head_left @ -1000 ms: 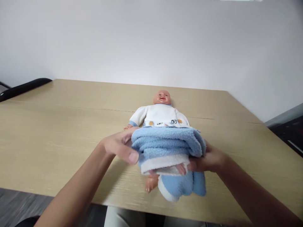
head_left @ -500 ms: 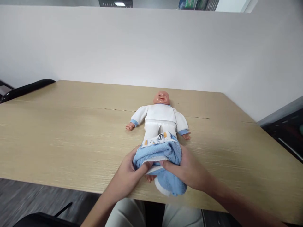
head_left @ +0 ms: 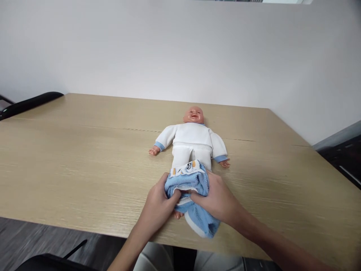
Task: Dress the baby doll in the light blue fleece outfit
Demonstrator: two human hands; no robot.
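A baby doll (head_left: 192, 138) in white clothes with blue cuffs lies on its back on the wooden table (head_left: 84, 158), head away from me. A light blue fleece garment (head_left: 189, 184) is bunched around its lower legs, and one bare foot shows beneath it. My left hand (head_left: 159, 207) grips the garment's left side, thumb pressed into the cloth. On the right side my right hand (head_left: 218, 199) is closed on the same bunched cloth. A blue trouser leg (head_left: 201, 224) hangs toward the table's near edge.
A white wall rises just behind the table. A black chair back (head_left: 28, 103) shows at the far left. A dark surface (head_left: 344, 154) lies beyond the table's right edge. My lap, in light trousers, is under the near edge.
The blue garment went from the doll's waist down to its lower legs, baring the white trousers. Both hands came closer together and nearer me.
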